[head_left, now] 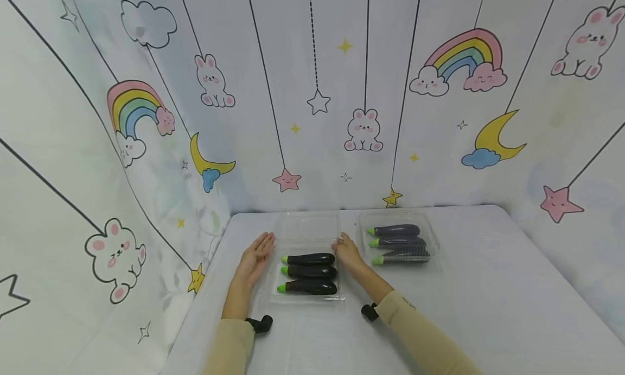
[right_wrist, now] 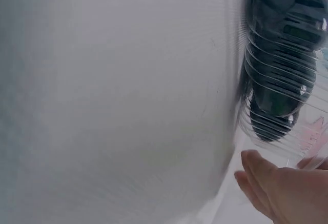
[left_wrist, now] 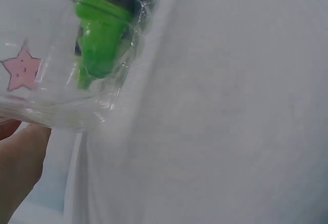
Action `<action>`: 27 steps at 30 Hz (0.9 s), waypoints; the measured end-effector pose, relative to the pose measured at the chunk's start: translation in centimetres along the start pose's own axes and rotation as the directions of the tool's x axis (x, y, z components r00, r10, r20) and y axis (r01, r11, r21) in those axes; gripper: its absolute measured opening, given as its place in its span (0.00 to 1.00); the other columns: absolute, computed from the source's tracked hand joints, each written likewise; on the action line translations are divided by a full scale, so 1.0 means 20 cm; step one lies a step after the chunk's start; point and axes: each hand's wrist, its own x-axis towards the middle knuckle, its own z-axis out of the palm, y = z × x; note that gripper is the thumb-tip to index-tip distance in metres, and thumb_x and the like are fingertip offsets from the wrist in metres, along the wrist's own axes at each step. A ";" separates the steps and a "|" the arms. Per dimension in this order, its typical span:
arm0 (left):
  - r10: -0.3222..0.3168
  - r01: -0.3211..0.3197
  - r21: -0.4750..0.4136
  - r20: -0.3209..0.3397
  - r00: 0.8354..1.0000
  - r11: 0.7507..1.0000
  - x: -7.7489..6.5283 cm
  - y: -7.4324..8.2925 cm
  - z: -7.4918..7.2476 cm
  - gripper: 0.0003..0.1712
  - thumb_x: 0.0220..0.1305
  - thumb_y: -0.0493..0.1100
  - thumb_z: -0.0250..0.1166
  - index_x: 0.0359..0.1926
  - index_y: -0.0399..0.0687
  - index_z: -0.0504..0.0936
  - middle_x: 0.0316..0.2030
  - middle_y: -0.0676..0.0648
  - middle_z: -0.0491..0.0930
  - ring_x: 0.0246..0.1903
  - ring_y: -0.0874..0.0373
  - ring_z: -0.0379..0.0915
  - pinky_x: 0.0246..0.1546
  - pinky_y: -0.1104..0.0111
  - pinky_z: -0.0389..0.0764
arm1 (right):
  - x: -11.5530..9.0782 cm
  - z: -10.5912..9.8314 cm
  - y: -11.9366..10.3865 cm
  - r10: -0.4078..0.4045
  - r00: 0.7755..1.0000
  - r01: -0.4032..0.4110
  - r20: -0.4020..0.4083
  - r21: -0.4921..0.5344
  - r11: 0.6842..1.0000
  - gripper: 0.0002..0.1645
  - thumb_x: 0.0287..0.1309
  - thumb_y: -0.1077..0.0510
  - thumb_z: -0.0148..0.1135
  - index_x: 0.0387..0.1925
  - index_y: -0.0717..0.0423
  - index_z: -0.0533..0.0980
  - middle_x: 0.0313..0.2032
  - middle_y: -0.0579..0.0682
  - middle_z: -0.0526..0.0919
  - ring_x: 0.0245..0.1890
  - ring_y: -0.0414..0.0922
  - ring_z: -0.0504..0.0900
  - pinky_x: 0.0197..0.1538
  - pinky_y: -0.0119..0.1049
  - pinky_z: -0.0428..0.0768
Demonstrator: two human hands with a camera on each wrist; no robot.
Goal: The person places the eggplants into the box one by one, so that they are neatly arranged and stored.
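A clear plastic clamshell box (head_left: pixel 341 297) lies open on the table, its lid (head_left: pixel 307 223) folded back on the far side. Three dark eggplants (head_left: pixel 310 272) with green stem ends lie side by side in its tray. My left hand (head_left: pixel 254 264) is against the box's left side by the hinge, fingers stretched forward. At the opposite side, my right hand (head_left: pixel 349 254) touches the edge with its fingertips. In the right wrist view, straight fingers (right_wrist: pixel 256 170) extend past the plastic and part of the hand is behind it. The left wrist view shows only a bit of the left hand.
To the right, a second clear box (head_left: pixel 434 239) holds three more dark eggplants (head_left: pixel 397 243) with green ends. Both stand on a white-covered table (head_left: pixel 488 299). A printed cloth backdrop (head_left: pixel 322 158) rises behind the table's far edge.
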 end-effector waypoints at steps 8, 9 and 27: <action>0.005 -0.006 -0.077 -0.011 1.000 0.997 0.00 0.02 0.03 0.42 0.72 0.16 0.34 0.83 0.36 0.36 0.83 0.36 0.37 0.82 0.46 0.33 0.81 0.59 0.44 | 0.00 0.01 -0.02 -0.038 0.999 0.038 -0.002 0.119 0.992 0.35 0.75 0.67 0.49 0.77 0.72 0.51 0.71 0.76 0.64 0.69 0.67 0.71 0.71 0.56 0.72; 0.006 -0.008 -0.088 -0.012 1.000 0.996 0.00 0.02 0.03 0.43 0.72 0.15 0.33 0.83 0.36 0.37 0.83 0.36 0.37 0.82 0.46 0.33 0.81 0.59 0.44 | 0.00 0.01 -0.01 -0.043 0.999 0.044 -0.006 0.136 0.990 0.35 0.74 0.68 0.49 0.76 0.72 0.51 0.70 0.76 0.64 0.68 0.67 0.71 0.71 0.56 0.72; 0.066 -0.080 -0.196 -0.076 0.995 0.977 -0.01 0.00 0.05 0.43 0.70 0.13 0.32 0.82 0.34 0.39 0.82 0.34 0.40 0.82 0.44 0.37 0.80 0.59 0.47 | 0.03 0.04 -0.01 -0.043 0.994 0.076 -0.103 0.348 0.934 0.25 0.70 0.74 0.57 0.62 0.72 0.59 0.64 0.71 0.69 0.60 0.62 0.78 0.60 0.43 0.83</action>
